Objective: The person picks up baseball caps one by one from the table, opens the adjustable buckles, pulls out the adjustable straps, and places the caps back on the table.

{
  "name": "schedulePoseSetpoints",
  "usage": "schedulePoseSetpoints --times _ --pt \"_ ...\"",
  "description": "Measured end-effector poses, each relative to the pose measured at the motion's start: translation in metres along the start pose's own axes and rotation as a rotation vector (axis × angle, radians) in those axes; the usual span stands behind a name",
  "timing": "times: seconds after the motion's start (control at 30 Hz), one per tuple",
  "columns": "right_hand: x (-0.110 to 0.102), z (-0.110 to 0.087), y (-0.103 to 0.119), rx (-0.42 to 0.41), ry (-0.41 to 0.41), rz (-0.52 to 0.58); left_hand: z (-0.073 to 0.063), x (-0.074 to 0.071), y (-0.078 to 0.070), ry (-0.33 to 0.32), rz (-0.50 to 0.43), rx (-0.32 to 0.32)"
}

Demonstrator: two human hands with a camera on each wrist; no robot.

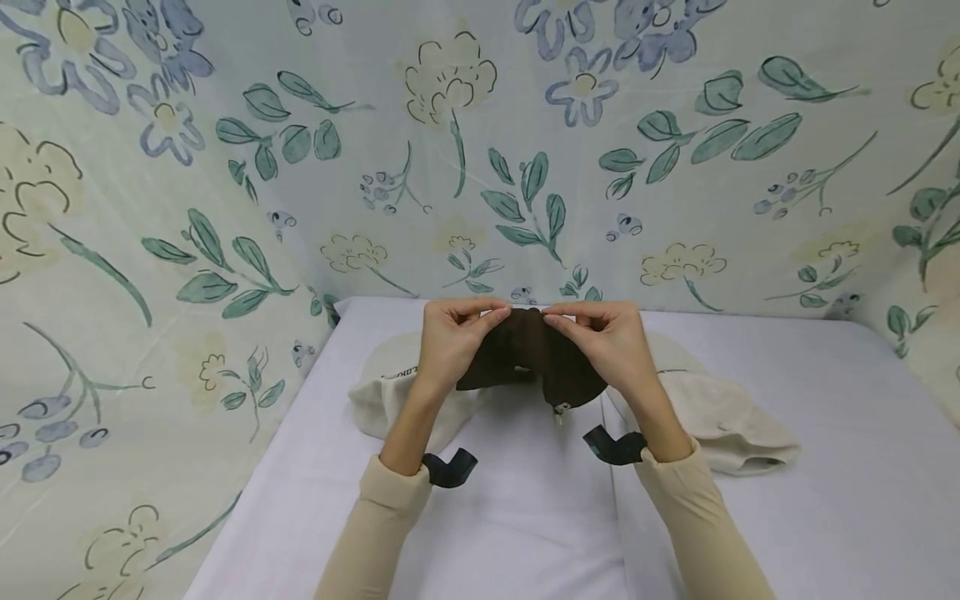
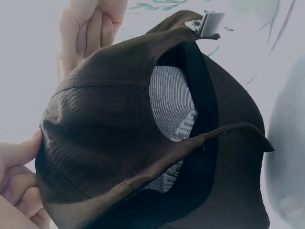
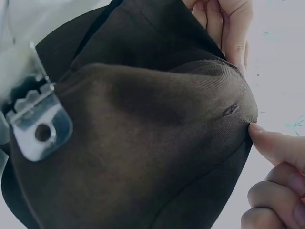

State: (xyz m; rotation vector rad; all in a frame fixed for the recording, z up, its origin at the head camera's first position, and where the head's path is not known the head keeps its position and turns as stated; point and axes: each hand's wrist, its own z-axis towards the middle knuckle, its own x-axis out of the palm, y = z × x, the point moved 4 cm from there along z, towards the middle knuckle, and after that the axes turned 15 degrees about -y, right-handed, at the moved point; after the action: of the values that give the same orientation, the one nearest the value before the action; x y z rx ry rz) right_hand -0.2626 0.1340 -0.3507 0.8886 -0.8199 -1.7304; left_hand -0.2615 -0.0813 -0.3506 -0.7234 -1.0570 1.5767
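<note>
Our left hand and right hand, slightly apart from each other, both pinched a dark brown cap, at its eleven and one o'clock. We held it over the white table, its metal buckle hanging at five o'clock. From it, we had one cream cap at about eight o'clock, another cream cap at about four.

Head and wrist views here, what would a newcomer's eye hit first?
The dark brown cap, pinched mid-frame by the left hand and right hand. Behind it spreads a bold floral backdrop. In the right wrist view, a metal buckle gleams at left.
</note>
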Motion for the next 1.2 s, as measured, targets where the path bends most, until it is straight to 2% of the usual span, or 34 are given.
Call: schedulePoseSetpoints --times 0.23,0.57,0.87,1.2 --pt "0.004 -0.008 -0.009 0.003 0.020 0.016 -0.010 -0.005 0.013 0.012 -0.010 -0.067" --pt "0.007 -0.022 -0.026 0.030 0.125 -0.044 -0.030 -0.014 0.034 0.038 -0.006 -0.135" --pt "0.004 -0.034 -0.037 0.112 0.198 -0.037 -0.043 -0.015 0.048 0.056 -0.035 -0.220" --pt "0.002 -0.044 -0.053 0.128 0.251 -0.017 -0.051 -0.017 0.057 0.155 0.016 -0.255"
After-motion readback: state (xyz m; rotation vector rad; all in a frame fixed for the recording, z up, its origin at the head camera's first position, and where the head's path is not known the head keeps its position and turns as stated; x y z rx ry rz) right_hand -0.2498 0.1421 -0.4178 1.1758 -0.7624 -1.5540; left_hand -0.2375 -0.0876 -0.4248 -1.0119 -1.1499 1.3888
